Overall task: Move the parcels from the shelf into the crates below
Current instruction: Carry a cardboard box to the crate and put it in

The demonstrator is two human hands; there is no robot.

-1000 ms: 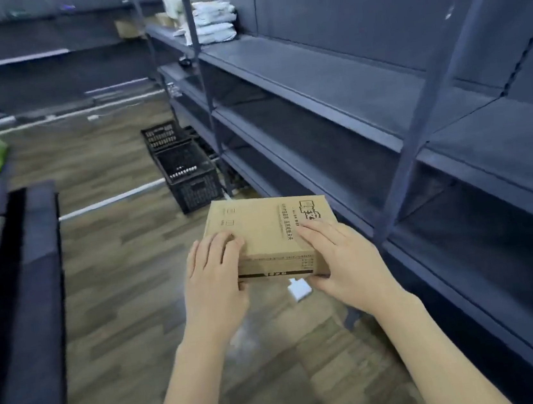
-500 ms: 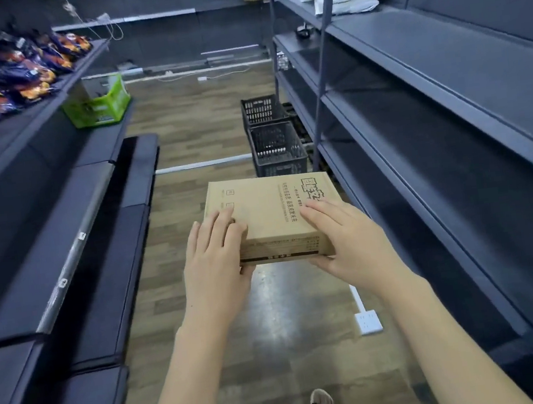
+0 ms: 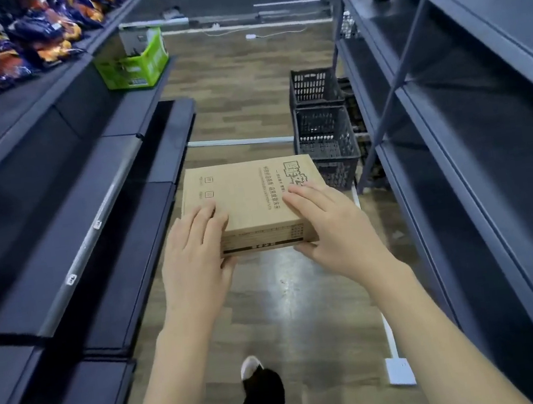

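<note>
Cardboard box (image 3: pixel 251 200) sits in a two-handed grip, left hand (image 3: pixel 195 261) and right hand (image 3: pixel 335 230) clamping its near corners; black crates (image 3: pixel 324 137) stand beyond.

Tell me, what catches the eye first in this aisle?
A flat brown cardboard box held mid-aisle by the left hand and right hand. Beyond it, two black plastic lattice crates stand on the wood floor by the right-hand shelving; bright snack bags fill the upper left shelf.

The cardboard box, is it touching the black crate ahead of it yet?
Apart. The head view shows the box gripped by both hands in the air, floor visible underneath, the crate farther down the aisle.
</note>
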